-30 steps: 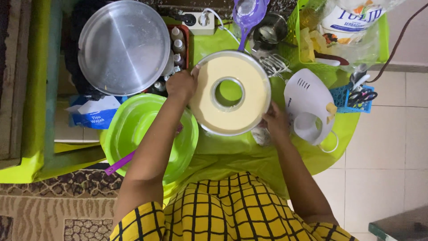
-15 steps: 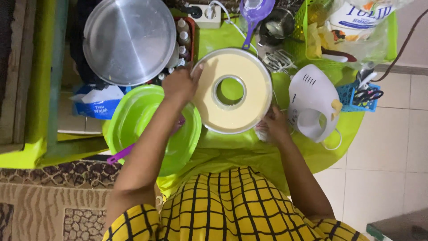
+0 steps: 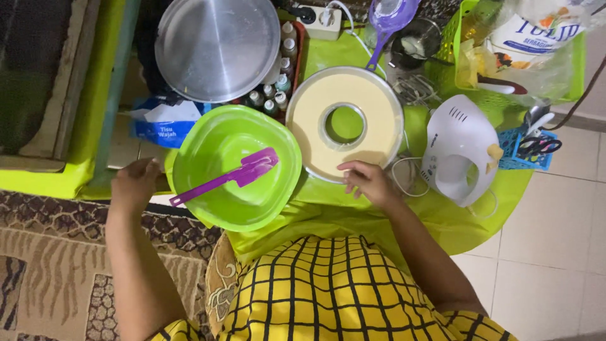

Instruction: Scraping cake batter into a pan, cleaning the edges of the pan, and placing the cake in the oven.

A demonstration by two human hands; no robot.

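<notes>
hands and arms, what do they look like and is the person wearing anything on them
Both arms are bare along the whole length in view; no sleeve shows on either. The left hand and the right hand wear no gloves, and no ring, watch or bracelet is visible. The only clothing in view is a yellow garment with a black grid check over the body below.

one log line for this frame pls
left hand: open, beside green plastic bowl | right hand: open, at round batter-filled ring cake pan | purple spatula: in bowl
</notes>
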